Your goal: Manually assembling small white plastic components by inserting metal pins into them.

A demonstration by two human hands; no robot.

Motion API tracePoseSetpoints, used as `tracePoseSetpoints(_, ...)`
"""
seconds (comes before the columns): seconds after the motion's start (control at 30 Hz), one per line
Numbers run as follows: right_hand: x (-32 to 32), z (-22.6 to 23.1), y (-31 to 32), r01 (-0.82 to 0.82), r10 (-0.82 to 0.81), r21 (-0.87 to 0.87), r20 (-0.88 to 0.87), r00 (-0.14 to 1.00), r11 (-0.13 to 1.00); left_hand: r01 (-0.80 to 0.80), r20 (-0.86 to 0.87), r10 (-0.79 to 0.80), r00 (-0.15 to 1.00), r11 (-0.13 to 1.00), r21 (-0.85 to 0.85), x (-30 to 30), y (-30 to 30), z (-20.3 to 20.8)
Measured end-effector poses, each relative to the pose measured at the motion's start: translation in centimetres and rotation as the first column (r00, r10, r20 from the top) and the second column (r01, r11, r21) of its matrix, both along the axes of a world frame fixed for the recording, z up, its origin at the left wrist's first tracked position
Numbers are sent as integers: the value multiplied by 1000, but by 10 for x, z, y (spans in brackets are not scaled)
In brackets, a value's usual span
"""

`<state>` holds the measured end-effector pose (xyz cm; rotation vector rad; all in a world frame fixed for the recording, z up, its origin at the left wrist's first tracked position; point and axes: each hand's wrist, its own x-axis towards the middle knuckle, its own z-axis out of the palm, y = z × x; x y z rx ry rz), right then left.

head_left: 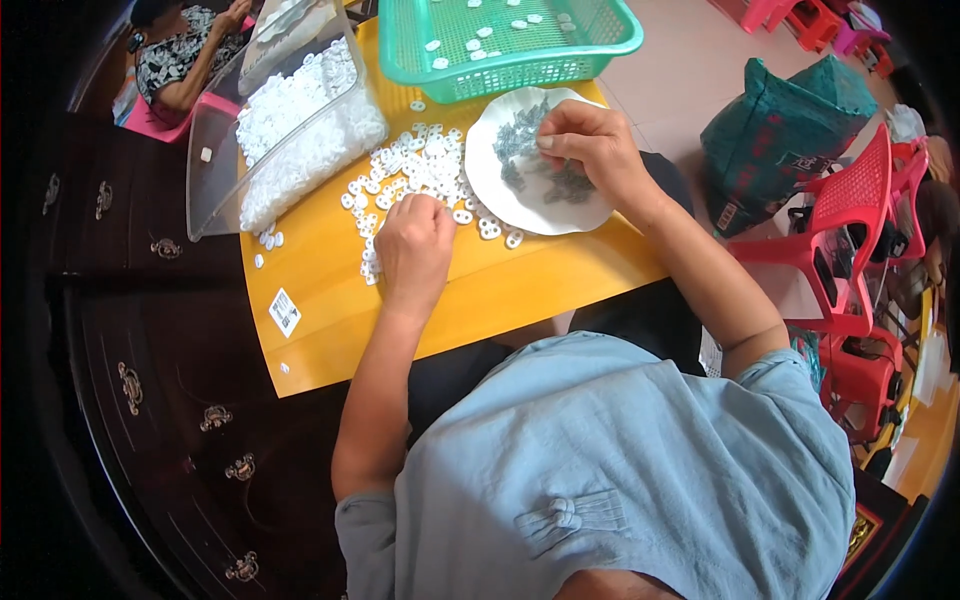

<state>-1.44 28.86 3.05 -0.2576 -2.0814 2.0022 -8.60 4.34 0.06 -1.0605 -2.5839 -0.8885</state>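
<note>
My left hand point(414, 247) is closed at the near edge of a spread of small white plastic pieces point(415, 165), each with two holes. Its fingertips are hidden, so what it holds cannot be made out. Over a white scalloped plate point(485, 185), my right hand point(595, 150) pinches thumb and forefinger together. Anything between them is too small to name. Heaped on the plate are many tiny grey-green parts point(520, 135), partly covered by the right hand.
A clear plastic bin point(215, 185) of white pieces stands at the table's left. Behind the plate is a green basket point(520, 78) holding a few more. The yellow table point(480, 310) has a sticker. A dark green bag point(780, 140) and red chairs point(850, 220) stand right; another person point(180, 60) sits far left.
</note>
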Motion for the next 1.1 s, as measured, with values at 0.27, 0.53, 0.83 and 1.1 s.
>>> tracePoseSetpoints(0.27,4,6,5,17,5,-290,73,997,957,48,56,-57,997,989,140,8,16,17)
tracePoseSetpoints(0.53,9,11,-7,-10,76,-476,120,990,879,221,-58,-215,975,899,378,15,71,34)
tracePoseSetpoints(0.83,9,1,-8,13,67,-553,125,990,833,256,-78,-245,966,886,387,10,84,21)
tracePoseSetpoints(1.1,7,-4,-10,25,21,-391,113,993,920,26,338,-258,905,827,562,7,80,14)
